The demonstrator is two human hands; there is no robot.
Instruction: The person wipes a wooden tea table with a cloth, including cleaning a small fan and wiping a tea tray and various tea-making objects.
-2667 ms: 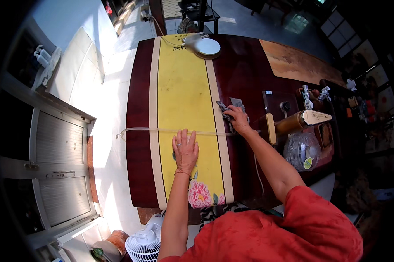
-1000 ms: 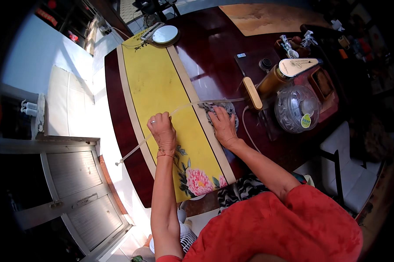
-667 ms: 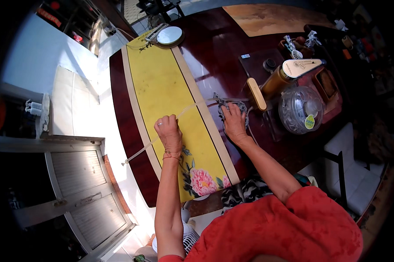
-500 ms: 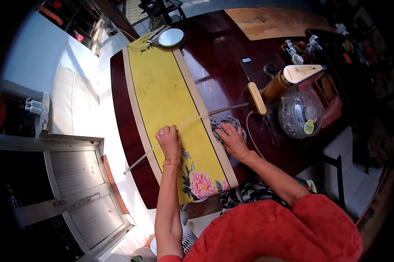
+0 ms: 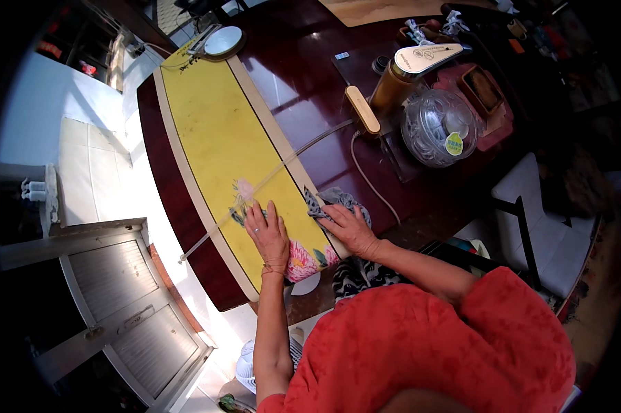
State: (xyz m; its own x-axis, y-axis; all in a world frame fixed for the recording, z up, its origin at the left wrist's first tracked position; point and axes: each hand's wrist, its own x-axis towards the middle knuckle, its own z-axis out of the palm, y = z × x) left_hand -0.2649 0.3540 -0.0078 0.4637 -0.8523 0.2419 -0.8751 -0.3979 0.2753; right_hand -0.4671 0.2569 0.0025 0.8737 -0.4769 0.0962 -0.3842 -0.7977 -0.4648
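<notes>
A yellow table runner (image 5: 217, 131) with beige borders and painted pink flowers lies along the dark red table. My left hand (image 5: 270, 241) rests flat on its near part, fingers stretched out and holding nothing. On the runner's right border, my right hand (image 5: 352, 230) has its fingers curled over a crumpled grey patterned cloth (image 5: 348, 198) and presses it down. Part of the cloth is hidden under that hand. A thin clear tube (image 5: 300, 151) crosses the runner just beyond both hands, from the gold device on the right to the left table edge.
Right of the runner stand a narrow gold device (image 5: 363, 110), a gold flask (image 5: 392, 86) and a clear lidded bowl (image 5: 440, 129). A brown tray (image 5: 480, 89) sits beyond the bowl. A round mirror-like disc (image 5: 224, 43) lies at the runner's far end. A white chair (image 5: 538, 213) is at right.
My left hand has gone from bunched fingers beside the tube to lying flat, nearer to me, uncovering a pink flower. My right hand stays on the cloth. The view has shifted.
</notes>
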